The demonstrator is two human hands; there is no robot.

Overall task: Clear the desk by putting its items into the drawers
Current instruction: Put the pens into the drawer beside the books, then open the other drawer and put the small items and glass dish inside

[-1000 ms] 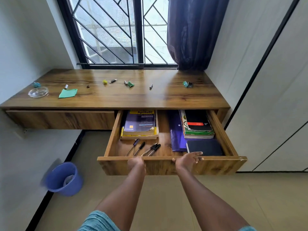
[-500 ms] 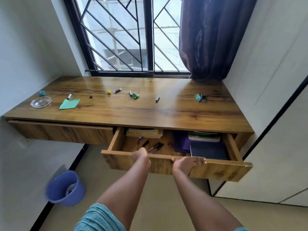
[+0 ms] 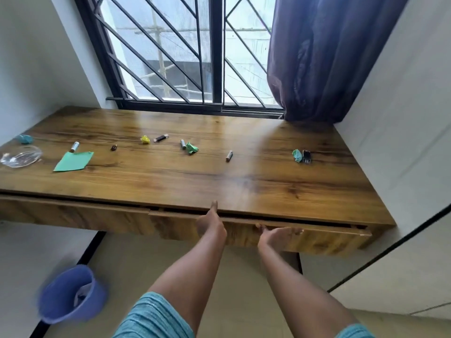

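Observation:
The right drawer point(image 3: 319, 240) of the wooden desk point(image 3: 244, 186) is pushed almost fully in, with only a thin dark gap under the desktop. My left hand point(image 3: 211, 222) presses on the drawer front near its left end, one digit reaching up to the desk edge. My right hand point(image 3: 278, 235) rests on the front with fingers spread. On the desktop lie a green paper point(image 3: 73, 161), a glass dish point(image 3: 20, 156), three batteries point(image 3: 229, 156), a USB stick point(image 3: 161, 138), several crumpled paper balls point(image 3: 192, 148) and a small black device point(image 3: 306, 156).
The left drawer point(image 3: 73, 215) is shut. A blue bin point(image 3: 70, 292) stands on the floor at lower left. A barred window point(image 3: 190, 57) and a dark curtain point(image 3: 329, 57) are behind the desk, and white walls flank it on both sides.
The right drawer has slid from wide open to nearly shut under both my hands; the books and pens inside are now hidden. The view has moved closer to the desk.

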